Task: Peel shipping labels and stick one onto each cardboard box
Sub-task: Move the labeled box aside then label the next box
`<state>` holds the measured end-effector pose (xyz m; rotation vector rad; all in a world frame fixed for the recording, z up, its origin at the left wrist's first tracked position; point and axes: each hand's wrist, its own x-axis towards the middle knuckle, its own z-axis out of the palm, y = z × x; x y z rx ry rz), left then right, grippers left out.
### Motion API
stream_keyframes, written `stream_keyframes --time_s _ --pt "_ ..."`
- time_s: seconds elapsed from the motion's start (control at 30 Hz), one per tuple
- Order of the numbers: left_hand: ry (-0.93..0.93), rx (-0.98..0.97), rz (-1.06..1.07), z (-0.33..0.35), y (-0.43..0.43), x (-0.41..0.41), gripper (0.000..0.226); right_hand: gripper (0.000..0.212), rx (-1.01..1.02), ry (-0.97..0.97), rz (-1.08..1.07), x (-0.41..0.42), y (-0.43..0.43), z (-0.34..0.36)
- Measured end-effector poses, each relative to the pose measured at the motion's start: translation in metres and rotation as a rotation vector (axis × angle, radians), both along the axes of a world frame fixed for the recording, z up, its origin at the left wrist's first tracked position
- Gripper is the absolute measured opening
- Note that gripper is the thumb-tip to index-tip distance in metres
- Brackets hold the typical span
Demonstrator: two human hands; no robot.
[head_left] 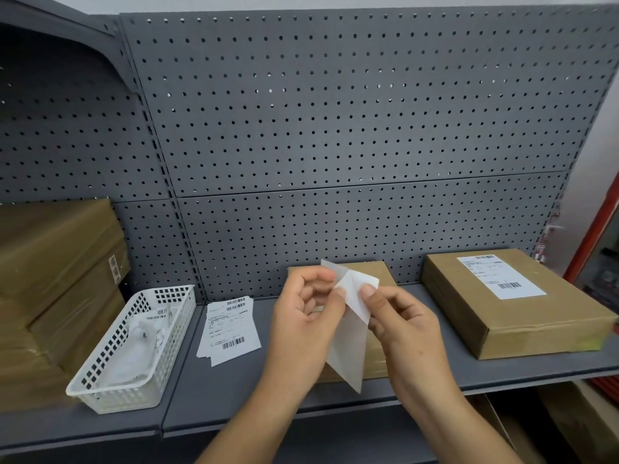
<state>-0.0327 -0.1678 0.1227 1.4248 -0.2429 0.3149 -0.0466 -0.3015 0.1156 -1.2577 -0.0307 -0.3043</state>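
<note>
My left hand and my right hand hold a shipping label in the air above the grey shelf. The left fingers pinch the translucent backing sheet; the right thumb and fingers pinch the white label's corner, which is partly split from the backing. Behind the hands lies a plain cardboard box, mostly hidden by them. To the right sits a second cardboard box with a printed label stuck on top. A stack of unpeeled labels lies left of the hands.
A white plastic basket with crumpled backing sheets stands at the left. Wrapped brown cartons are piled at the far left. A grey pegboard wall rises behind the shelf. More cartons show under the shelf at lower right.
</note>
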Motion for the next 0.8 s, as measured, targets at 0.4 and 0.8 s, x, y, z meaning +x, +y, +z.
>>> stream_keyframes --time_s 0.4,0.8 --pt "0.176 0.005 0.157 -0.014 0.013 0.006 0.007 0.017 0.121 0.022 0.008 0.005 0.006 0.0" --pt "0.113 0.313 0.404 -0.029 0.109 0.02 0.029 0.015 0.275 0.105 -0.144 0.032 -0.024 -0.01"
